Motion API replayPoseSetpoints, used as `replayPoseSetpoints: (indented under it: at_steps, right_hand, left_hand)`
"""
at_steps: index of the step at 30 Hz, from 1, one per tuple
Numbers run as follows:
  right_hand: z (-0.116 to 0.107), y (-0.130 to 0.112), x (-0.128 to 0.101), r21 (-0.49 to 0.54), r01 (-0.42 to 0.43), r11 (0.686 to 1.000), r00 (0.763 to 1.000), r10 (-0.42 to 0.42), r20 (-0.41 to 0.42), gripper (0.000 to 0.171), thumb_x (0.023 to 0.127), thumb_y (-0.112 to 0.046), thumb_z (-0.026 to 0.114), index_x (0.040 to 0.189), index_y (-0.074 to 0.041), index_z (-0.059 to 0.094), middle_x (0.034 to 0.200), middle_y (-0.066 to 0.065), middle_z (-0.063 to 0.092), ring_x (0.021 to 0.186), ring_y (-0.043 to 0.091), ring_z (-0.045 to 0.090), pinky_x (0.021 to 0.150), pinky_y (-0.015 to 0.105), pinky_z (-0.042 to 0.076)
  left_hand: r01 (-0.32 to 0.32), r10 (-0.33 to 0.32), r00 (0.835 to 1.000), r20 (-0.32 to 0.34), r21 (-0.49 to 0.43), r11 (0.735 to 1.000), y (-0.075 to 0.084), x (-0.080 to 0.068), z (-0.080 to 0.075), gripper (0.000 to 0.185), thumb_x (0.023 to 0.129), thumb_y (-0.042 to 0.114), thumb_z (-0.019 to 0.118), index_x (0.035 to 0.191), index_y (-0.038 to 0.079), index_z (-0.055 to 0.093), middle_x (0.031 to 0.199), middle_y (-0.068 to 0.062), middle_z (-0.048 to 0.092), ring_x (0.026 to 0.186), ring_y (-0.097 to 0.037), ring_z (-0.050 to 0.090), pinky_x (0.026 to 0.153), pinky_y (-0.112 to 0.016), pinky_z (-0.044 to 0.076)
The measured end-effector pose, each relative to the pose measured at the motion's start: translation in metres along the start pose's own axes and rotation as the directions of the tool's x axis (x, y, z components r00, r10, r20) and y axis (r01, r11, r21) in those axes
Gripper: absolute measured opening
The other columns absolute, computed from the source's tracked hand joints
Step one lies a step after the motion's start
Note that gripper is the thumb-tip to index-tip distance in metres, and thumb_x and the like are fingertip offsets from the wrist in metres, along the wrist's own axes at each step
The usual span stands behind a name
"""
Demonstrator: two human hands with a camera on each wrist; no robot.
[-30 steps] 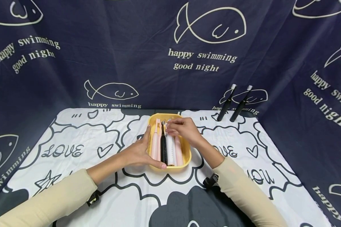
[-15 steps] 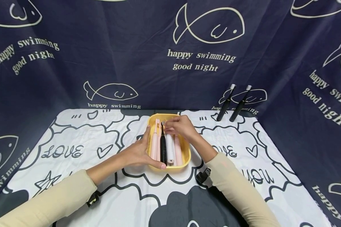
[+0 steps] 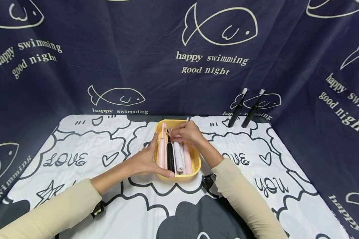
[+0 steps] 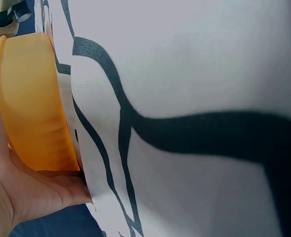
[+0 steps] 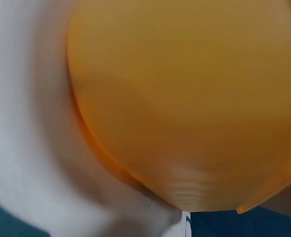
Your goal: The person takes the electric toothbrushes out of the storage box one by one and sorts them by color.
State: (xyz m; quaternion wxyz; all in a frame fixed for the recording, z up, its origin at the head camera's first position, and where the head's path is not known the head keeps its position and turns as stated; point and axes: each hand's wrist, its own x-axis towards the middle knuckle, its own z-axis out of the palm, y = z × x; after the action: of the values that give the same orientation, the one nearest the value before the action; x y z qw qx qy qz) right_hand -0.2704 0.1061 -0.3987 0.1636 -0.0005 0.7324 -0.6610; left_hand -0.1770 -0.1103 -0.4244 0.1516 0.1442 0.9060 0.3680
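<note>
A yellow basket [image 3: 197, 168] holds several electric toothbrushes side by side. My left hand [image 3: 145, 161] spreads around its left near corner, fingers along the left side and thumb on the front rim. In the left wrist view that palm lies against the basket's outer wall [image 4: 31, 103]. My right hand [image 3: 186, 131] reaches over the far end and pinches the head end of a white toothbrush [image 3: 178, 157], which its fingers cover. A black toothbrush [image 3: 170, 157] lies just left of it, a pink toothbrush [image 3: 161, 152] at the left side, and another pink toothbrush [image 3: 187, 157] at the right.
Two black toothbrushes, a left one [image 3: 237, 109] and a right one [image 3: 253, 109], stand upright at the back right. A white patterned cloth [image 3: 86, 159] covers the table, with dark blue fabric [image 3: 155, 59] hanging behind and at both sides.
My right hand has shifted a little left, and the white toothbrush's upper end has moved left with it. The black toothbrush has shifted slightly left. My left hand stays on the basket.
</note>
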Motion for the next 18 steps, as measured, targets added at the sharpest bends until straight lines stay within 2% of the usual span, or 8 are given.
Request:
replayPoseSetpoints:
  at_steps: [8,15,18]
  right_hand:
    - [0.0042,0.0018,0.0064,-0.025,-0.067,0.997,0.998,0.067,0.006,0.031,0.094,0.009,0.084,0.124,0.014,0.077,0.126,0.027,0.082,0.088,0.019,0.084,0.089,0.034,0.069]
    - [0.0066,0.0065,0.0076,-0.065,-0.037,0.997,0.999,0.035,-0.026,0.032,0.089,0.007,0.091,0.119,0.013,0.08,0.106,0.02,0.084,0.078,0.015,0.08,0.083,0.032,0.07]
    - [0.0073,0.0088,0.0076,-0.075,-0.018,0.997,0.999,0.015,-0.038,0.032,0.088,0.005,0.093,0.116,0.011,0.081,0.105,0.017,0.083,0.078,0.015,0.079,0.082,0.033,0.07]
  left_hand:
    - [0.002,-0.002,1.0,0.006,0.003,1.0,0.0001,0.0008,-0.0006,0.18,0.062,0.078,0.101,0.18,0.019,-0.021,0.178,-0.033,0.036,0.161,-0.043,0.048,0.131,-0.06,0.043]
    - [-0.003,0.003,1.0,0.001,-0.007,1.0,-0.0001,0.0009,0.0002,0.18,0.062,0.077,0.102,0.18,0.02,-0.021,0.18,-0.032,0.033,0.164,-0.045,0.043,0.132,-0.06,0.041]
    - [-0.002,0.002,1.0,0.001,-0.009,1.0,-0.0004,0.0004,0.0005,0.18,0.062,0.077,0.102,0.18,0.019,-0.021,0.18,-0.032,0.034,0.164,-0.044,0.044,0.132,-0.06,0.041]
